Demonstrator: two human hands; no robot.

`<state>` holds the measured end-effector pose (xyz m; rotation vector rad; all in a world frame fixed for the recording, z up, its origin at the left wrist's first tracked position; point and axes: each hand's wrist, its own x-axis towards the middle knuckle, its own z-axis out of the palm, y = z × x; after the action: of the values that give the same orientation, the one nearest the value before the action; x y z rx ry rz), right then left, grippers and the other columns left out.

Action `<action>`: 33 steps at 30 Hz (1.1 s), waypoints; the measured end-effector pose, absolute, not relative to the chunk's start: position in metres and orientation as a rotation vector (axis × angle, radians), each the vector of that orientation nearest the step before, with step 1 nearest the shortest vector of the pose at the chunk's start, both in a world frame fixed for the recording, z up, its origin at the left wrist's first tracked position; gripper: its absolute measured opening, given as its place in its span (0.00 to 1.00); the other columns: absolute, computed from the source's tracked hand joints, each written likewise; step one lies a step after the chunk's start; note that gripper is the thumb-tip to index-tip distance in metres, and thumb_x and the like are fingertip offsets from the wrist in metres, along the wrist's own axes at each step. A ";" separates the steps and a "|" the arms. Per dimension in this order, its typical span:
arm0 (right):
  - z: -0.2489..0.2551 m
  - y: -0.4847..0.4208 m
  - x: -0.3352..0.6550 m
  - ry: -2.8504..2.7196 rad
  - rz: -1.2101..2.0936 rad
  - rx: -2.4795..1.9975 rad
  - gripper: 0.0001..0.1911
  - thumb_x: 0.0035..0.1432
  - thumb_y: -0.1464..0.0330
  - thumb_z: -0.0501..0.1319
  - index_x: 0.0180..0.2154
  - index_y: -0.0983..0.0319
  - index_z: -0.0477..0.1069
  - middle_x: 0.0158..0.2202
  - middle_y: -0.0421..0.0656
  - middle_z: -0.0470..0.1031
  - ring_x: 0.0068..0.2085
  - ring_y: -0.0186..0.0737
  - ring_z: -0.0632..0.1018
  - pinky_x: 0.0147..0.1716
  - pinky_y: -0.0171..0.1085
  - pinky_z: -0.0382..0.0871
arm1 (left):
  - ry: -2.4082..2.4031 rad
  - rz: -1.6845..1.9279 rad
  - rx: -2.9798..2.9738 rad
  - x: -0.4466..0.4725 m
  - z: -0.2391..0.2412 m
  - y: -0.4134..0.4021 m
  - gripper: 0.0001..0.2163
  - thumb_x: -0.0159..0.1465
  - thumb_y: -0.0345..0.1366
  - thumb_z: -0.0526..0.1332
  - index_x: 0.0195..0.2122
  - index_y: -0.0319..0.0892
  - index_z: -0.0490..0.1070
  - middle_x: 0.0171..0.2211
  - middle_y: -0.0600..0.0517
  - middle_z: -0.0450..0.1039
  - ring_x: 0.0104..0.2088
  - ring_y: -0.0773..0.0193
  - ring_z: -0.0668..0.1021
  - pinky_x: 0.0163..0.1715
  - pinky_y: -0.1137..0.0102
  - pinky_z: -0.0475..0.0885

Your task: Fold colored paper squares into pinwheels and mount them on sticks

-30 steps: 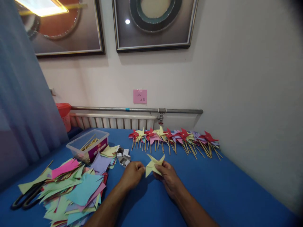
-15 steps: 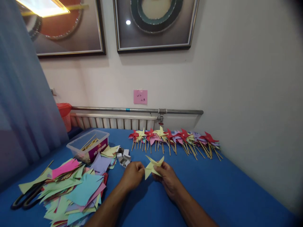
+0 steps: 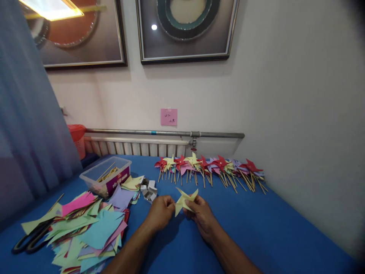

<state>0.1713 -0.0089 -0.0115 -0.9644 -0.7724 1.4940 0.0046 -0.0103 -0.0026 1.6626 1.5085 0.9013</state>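
Observation:
A yellow paper pinwheel head (image 3: 184, 200) is held just above the blue table (image 3: 256, 228), near its middle. My right hand (image 3: 201, 215) pinches it from below with closed fingers. My left hand (image 3: 160, 211) is curled shut against the pinwheel's left edge; what its fingertips hold is hidden. A row of finished pinwheels on sticks (image 3: 211, 167) in red, yellow, pink and purple lies beyond my hands along the wall.
A heap of cut coloured paper (image 3: 88, 232) covers the left of the table, with black scissors (image 3: 28, 239) at its left edge. A clear plastic box of sticks (image 3: 106, 176) and small white pieces (image 3: 149, 189) sit behind it. A radiator and pipe (image 3: 159, 134) run along the wall.
Both hands have shifted slightly toward me with the yellow pinwheel, and its folded points have turned a little. Nothing else on the table moved.

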 end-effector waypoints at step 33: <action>-0.019 -0.008 0.168 -0.792 1.489 -0.954 0.15 0.40 0.69 0.75 0.33 0.61 0.76 0.33 0.42 0.81 0.32 0.39 0.80 0.34 0.36 0.75 | 1.520 0.894 1.615 0.004 0.001 -0.011 0.08 0.61 0.30 0.56 0.26 0.41 0.71 0.20 0.55 0.70 0.23 0.66 0.71 0.25 0.74 0.61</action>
<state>0.1679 -0.0079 -0.0191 -0.9542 -0.7924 1.4893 0.0042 -0.0112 0.0009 1.6153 1.5201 0.8944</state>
